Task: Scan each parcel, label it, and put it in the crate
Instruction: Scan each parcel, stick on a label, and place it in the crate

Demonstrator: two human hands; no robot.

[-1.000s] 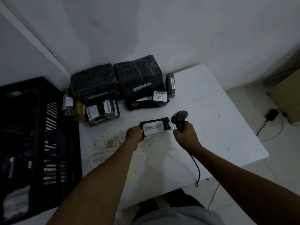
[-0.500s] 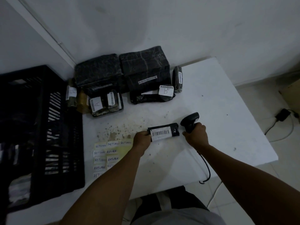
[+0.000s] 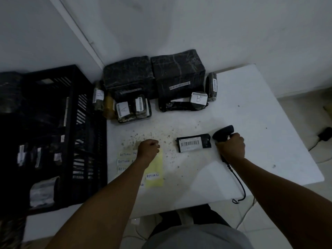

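Observation:
A small black parcel (image 3: 193, 145) with a white barcode label lies flat on the white table (image 3: 251, 108), no hand on it. My right hand (image 3: 230, 147) grips the black barcode scanner (image 3: 222, 133) just right of the parcel. My left hand (image 3: 148, 148) hovers, fingers curled, over the top of a yellow sheet (image 3: 154, 182) with white "RETURN" labels (image 3: 152, 175); its fingertips are hidden. The black slatted crate (image 3: 86, 141) stands to the left of the table with several labelled parcels inside.
Several black wrapped parcels are piled at the table's back: two big ones (image 3: 129, 76) (image 3: 177, 71), smaller ones marked A (image 3: 124, 109) and B (image 3: 198, 98). The scanner cable (image 3: 240, 184) hangs over the front edge. A charger (image 3: 325, 133) lies on the floor at the right.
My left hand has let go of the small parcel, which now lies on the table, and moved left onto the label sheet. My right hand with the scanner has shifted slightly right.

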